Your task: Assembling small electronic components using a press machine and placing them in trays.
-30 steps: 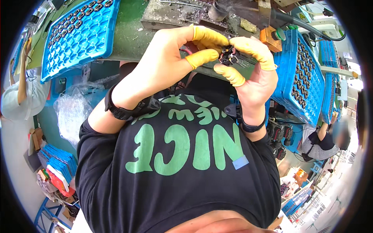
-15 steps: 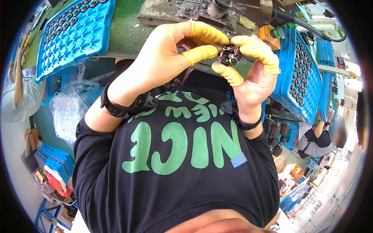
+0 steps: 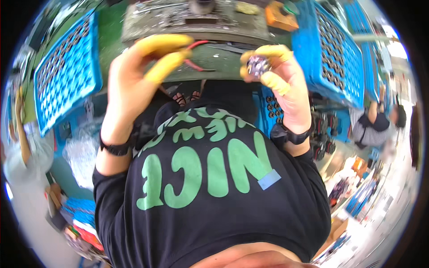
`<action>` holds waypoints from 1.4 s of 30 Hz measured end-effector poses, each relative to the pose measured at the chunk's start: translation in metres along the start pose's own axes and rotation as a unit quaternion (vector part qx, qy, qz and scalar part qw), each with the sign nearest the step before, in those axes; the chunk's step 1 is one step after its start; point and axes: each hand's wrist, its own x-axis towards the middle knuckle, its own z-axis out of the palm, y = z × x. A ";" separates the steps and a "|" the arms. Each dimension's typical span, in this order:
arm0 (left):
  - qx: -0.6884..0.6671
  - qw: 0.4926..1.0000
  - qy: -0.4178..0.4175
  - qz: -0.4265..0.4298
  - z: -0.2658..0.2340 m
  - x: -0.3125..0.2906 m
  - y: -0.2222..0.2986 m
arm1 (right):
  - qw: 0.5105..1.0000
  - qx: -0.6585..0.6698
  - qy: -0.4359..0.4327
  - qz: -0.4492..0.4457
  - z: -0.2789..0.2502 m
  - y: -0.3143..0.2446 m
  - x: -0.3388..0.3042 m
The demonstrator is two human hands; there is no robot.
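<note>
My right hand [image 3: 279,67], with yellow covers on its fingers, holds a small round black part [image 3: 258,65] between thumb and fingers. Metal pins stood out from this part in the earlier view; now it is blurred. My left hand [image 3: 143,67], also with yellow-covered fingers, is raised to the left, thumb and fingertips a little apart with nothing visible between them. Right beside those fingertips lies a pair of pliers with red handles [image 3: 195,66] on the green bench top [image 3: 228,62]. Whether the fingertips touch a handle I cannot tell.
A blue tray [image 3: 67,85] of black parts stands at the left. Stacked blue trays [image 3: 308,49] with similar parts stand at the right. Behind the pliers is a dirty metal plate [image 3: 165,29], with an orange block [image 3: 280,18] beside it. Other people sit at both sides.
My hands have drawn apart. The left moved left and let go of the round part, which stays in my right hand. The red-handled pliers now show more fully, and the view has shifted.
</note>
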 end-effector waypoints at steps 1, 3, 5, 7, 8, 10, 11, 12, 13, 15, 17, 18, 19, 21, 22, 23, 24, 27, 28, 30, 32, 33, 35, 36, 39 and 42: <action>-0.026 0.999 0.026 -0.018 -0.008 -0.006 -0.008 | 0.998 -0.009 -0.003 0.063 -0.011 0.002 -0.013; -0.033 0.996 0.068 -0.038 -0.027 -0.018 -0.023 | 0.991 -0.022 0.018 0.133 -0.038 0.009 -0.048; 0.012 0.991 0.113 -0.066 -0.053 -0.024 -0.046 | 0.976 -0.044 0.050 0.209 -0.079 0.029 -0.081; 0.038 0.984 0.150 -0.091 -0.073 -0.028 -0.065 | 0.935 -0.152 0.182 0.264 -0.129 0.047 -0.121; 0.045 0.979 0.170 -0.102 -0.081 -0.031 -0.066 | 0.921 -0.181 0.244 0.246 -0.161 0.065 -0.147; 0.058 0.976 0.187 -0.091 -0.088 -0.033 -0.071 | 0.806 -0.278 0.443 0.277 -0.243 0.109 -0.211; 0.053 0.974 0.200 -0.093 -0.097 -0.040 -0.066 | 0.788 -0.287 0.478 0.262 -0.270 0.122 -0.220; 0.037 0.974 0.205 -0.093 -0.102 -0.040 -0.071 | 0.760 -0.299 0.523 0.245 -0.292 0.132 -0.237; 0.031 0.974 0.203 -0.090 -0.105 -0.039 -0.073 | 0.752 -0.331 0.530 0.211 -0.324 0.151 -0.253; 0.033 0.975 0.203 -0.083 -0.104 -0.038 -0.072 | 0.716 -0.433 0.522 0.166 -0.333 0.163 -0.241; 0.050 0.980 0.178 -0.072 -0.106 -0.035 -0.074 | 0.690 -0.497 0.501 0.158 -0.341 0.177 -0.223; 0.053 0.979 0.182 -0.073 -0.106 -0.036 -0.073 | 0.661 -0.560 0.476 0.149 -0.348 0.182 -0.212; 0.073 0.979 0.175 -0.070 -0.102 -0.034 -0.068 | 0.663 -0.561 0.477 0.138 -0.355 0.192 -0.202; 0.104 0.979 0.161 -0.066 -0.098 -0.035 -0.063 | 0.659 -0.541 0.502 0.148 -0.364 0.207 -0.194; 0.109 0.978 0.164 -0.066 -0.099 -0.036 -0.059 | 0.652 -0.519 0.529 0.159 -0.367 0.217 -0.188; 0.112 0.977 0.166 -0.068 -0.100 -0.038 -0.056 | 0.629 -0.549 0.524 0.169 -0.372 0.224 -0.186; 0.114 0.977 0.168 -0.071 -0.101 -0.038 -0.052 | 0.632 -0.547 0.522 0.169 -0.375 0.231 -0.186; 0.140 0.968 0.192 -0.077 -0.113 -0.043 -0.054 | 0.657 -0.522 0.524 0.146 -0.368 0.239 -0.181; 0.148 0.965 0.200 -0.078 -0.121 -0.047 -0.055 | 0.662 -0.523 0.518 0.143 -0.368 0.241 -0.181; 0.178 0.953 0.232 -0.083 -0.134 -0.055 -0.051 | 0.643 -0.545 0.530 0.095 -0.364 0.249 -0.170; 0.227 0.946 0.208 -0.099 -0.153 -0.053 -0.041 | 0.616 -0.599 0.504 0.090 -0.358 0.250 -0.168; 0.218 0.952 0.195 -0.091 -0.153 -0.042 -0.044 | 0.587 -0.620 0.512 0.100 -0.354 0.246 -0.180; 0.236 0.955 0.165 -0.073 -0.185 -0.025 -0.053 | 0.589 -0.633 0.497 0.076 -0.322 0.224 -0.174; 0.265 0.951 0.151 -0.054 -0.198 -0.015 -0.056 | 0.596 -0.641 0.482 0.044 -0.312 0.213 -0.171; 0.398 0.905 0.129 -0.076 -0.225 0.021 -0.056 | 0.601 -0.657 0.455 0.020 -0.306 0.207 -0.160; 0.481 0.862 0.106 -0.116 -0.255 0.057 -0.070 | 0.709 -0.599 0.360 0.091 -0.297 0.204 -0.151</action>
